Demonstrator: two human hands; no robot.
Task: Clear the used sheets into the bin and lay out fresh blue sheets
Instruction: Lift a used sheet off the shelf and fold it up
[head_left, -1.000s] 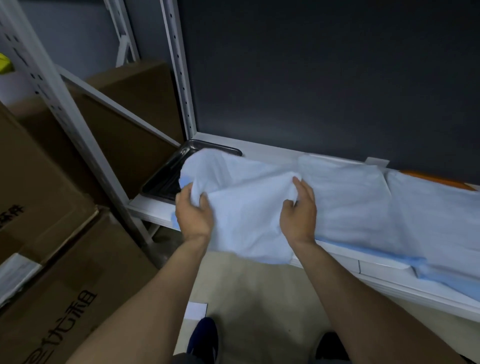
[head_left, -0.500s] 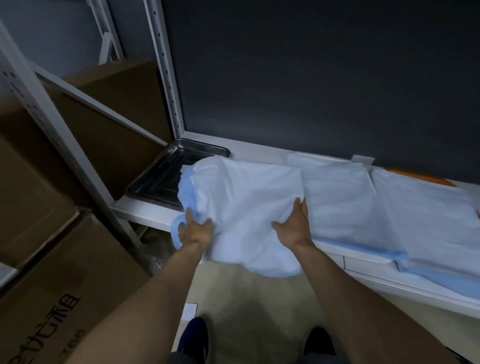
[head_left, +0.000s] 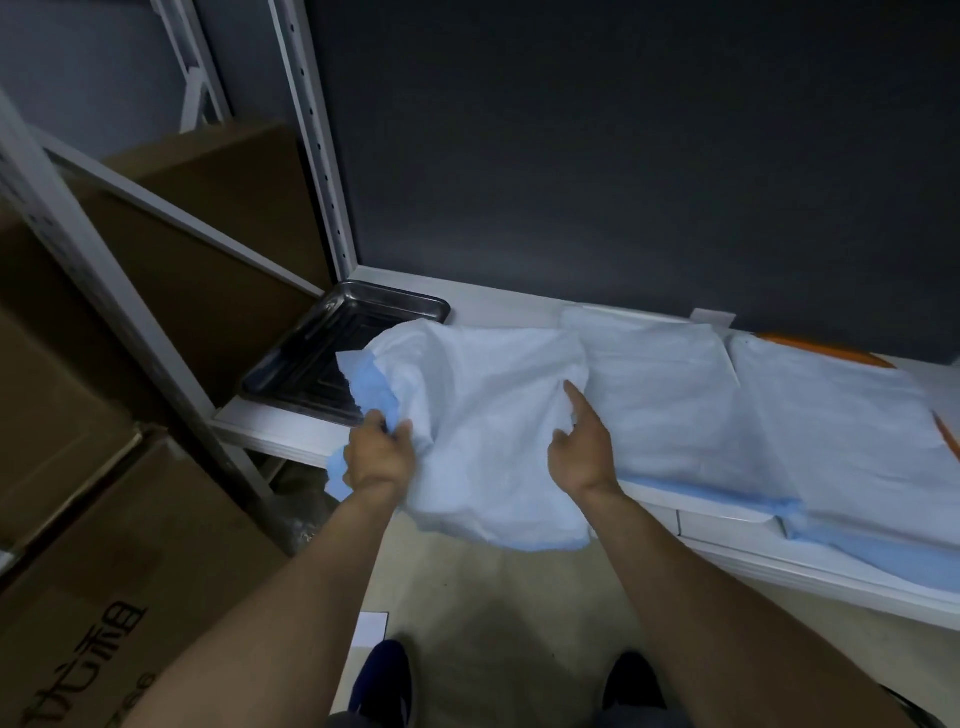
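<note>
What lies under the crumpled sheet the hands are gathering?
The crumpled sheet covers the right edge of the metal tray and part of the white shelf; its front hangs over the floor. Whatever else sits beneath it is hidden.

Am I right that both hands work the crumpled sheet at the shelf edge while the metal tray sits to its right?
Not quite: the head view shows the metal tray to the left of the crumpled sheet. The left hand does grip it; the right hand rests on it.

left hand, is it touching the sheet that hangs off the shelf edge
Touching. In the head view the left hand has its fingers closed on a bunched corner of the sheet, with crumpled blue showing above and below the fist.
</note>
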